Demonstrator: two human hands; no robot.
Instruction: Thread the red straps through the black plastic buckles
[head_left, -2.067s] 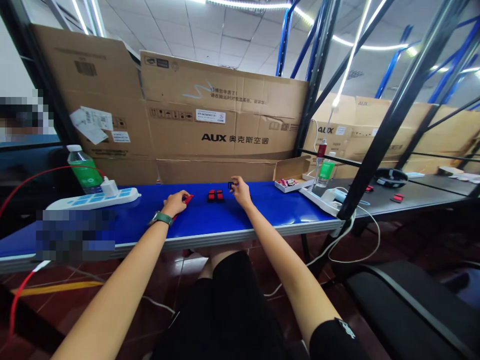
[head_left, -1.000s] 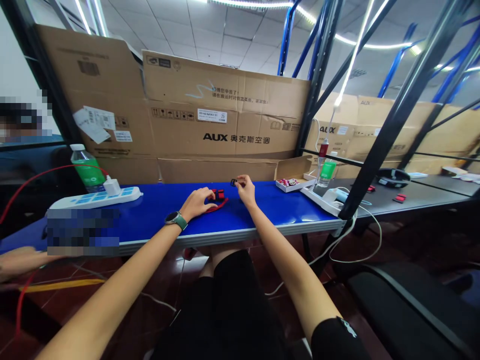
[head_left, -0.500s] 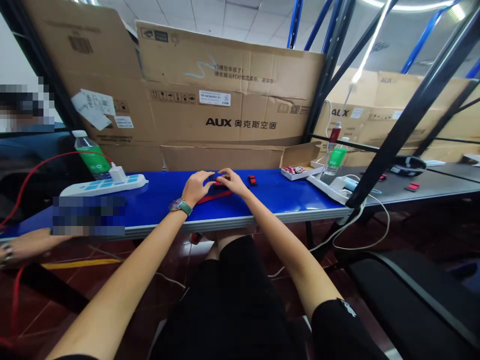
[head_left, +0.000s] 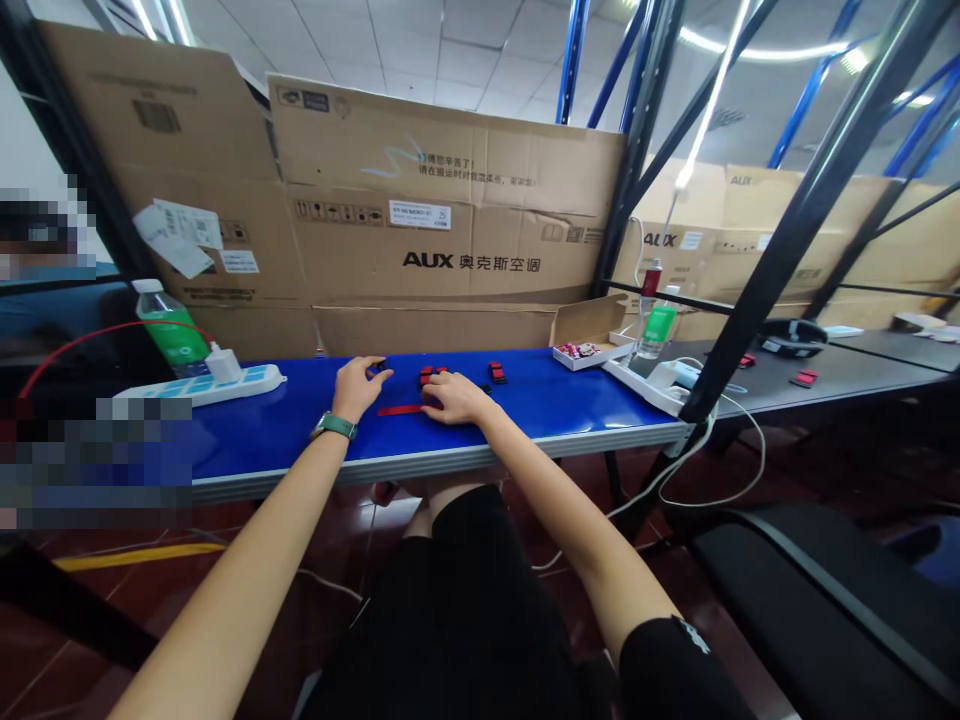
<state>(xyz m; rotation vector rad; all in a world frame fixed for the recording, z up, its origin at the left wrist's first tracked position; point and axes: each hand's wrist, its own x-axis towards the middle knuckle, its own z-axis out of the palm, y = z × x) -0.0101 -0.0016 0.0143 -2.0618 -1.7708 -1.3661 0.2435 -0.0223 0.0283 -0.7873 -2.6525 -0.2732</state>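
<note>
While right fingers (head_left: 457, 398) spread on a red strap (head_left: 401, 409), left fingers (head_left: 367, 372) curl, grip unclear; a cardboard tray (head_left: 559, 358) holds pink items (head_left: 577, 350).

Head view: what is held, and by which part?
The left hand seems to pinch a black buckle at its fingertips; the right hand rests on a red strap, no clear hold.
</note>
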